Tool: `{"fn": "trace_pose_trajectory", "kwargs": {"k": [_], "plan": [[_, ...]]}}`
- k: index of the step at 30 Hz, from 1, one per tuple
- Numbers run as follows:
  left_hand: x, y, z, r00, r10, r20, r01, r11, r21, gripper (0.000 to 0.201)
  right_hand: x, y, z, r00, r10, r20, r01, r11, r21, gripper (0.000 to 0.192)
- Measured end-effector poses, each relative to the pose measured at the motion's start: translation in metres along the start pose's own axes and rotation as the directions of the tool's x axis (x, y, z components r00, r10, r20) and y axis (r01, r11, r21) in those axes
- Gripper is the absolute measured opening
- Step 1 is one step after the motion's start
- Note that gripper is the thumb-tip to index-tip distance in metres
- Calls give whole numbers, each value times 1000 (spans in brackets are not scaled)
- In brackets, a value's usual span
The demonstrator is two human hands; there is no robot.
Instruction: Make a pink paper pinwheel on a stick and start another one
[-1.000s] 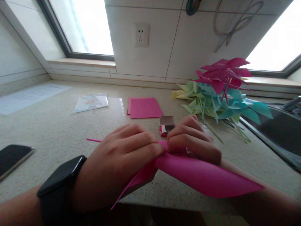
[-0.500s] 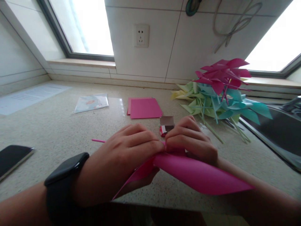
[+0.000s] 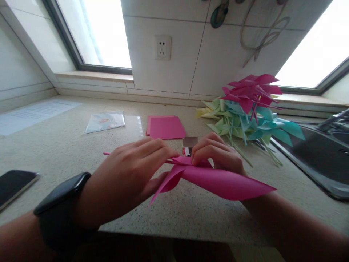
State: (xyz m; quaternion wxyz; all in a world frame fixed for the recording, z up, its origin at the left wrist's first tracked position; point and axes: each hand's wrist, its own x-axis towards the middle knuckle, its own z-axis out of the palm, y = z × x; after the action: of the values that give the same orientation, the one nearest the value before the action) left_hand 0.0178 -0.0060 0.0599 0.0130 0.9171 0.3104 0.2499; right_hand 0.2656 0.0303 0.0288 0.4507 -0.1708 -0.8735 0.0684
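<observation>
Head view: a pink paper pinwheel (image 3: 223,182) above the table (image 3: 169,218).
The left hand (image 3: 128,174) has its grip closed on the pink stick (image 3: 107,153); the right hand (image 3: 220,154) has its grip pinching the pinwheel, near a small open box (image 3: 190,141).

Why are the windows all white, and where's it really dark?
Head view: the dark-framed glass windows are overexposed to white; head view: deep shadow hides detail below the front edge of the pale speckled counter; head view: the curled magenta paper has clear outlines.
</observation>
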Motion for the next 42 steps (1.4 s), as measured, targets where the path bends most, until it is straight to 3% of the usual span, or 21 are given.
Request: {"fn": "trace_pose_trajectory", "kwargs": {"k": [2, 5, 10, 12, 16, 21, 27, 32, 36, 39, 42], "plan": [[0, -6, -3, 999, -38, -16, 39, 999, 23, 18, -2, 5, -1, 998, 63, 2, -63, 997, 41, 8], [0, -15, -5, 993, -119, -22, 120, 988, 96, 19, -7, 12, 2, 968, 245, -57, -239, 967, 91, 19], [-1, -21, 0, 968, -251, 10, 248, 961, 125, 27, -11, 20, 9, 813, 543, -208, -480, 829, 288, 19], [-1, -22, 4, 953, -301, 35, 298, 952, 71, 27, -10, 23, 9, 787, 569, -240, -493, 813, 310, 18], [-1, -24, 13, 913, -393, 108, 403, 909, -103, 27, -6, 29, 5, 784, 574, -237, -512, 813, 276, 24], [-2, -31, 25, 864, -462, 200, 502, 758, -417, 27, -2, 39, -3, 677, 658, -329, -511, 742, 433, 22], [0, -32, 31, 816, -507, 278, 556, 554, -619, 33, -6, 60, -12, 584, 692, -425, -486, 717, 500, 27], [-1, -29, 42, 802, -514, 305, 531, 379, -758, 35, -6, 58, -10, 605, 690, -398, -468, 712, 524, 17], [-5, -26, 53, 798, -520, 306, 510, 311, -802, 33, -1, 47, -11, 656, 680, -327, -415, 687, 596, 35], [-6, -23, 58, 788, -525, 320, 516, 281, -809, 34, 0, 42, -8, 686, 700, -199, -437, 615, 656, 39], [-6, -19, 61, 784, -522, 336, 523, 265, -810, 34, 0, 36, 2, 681, 731, -47, -529, 535, 658, 33]]}}
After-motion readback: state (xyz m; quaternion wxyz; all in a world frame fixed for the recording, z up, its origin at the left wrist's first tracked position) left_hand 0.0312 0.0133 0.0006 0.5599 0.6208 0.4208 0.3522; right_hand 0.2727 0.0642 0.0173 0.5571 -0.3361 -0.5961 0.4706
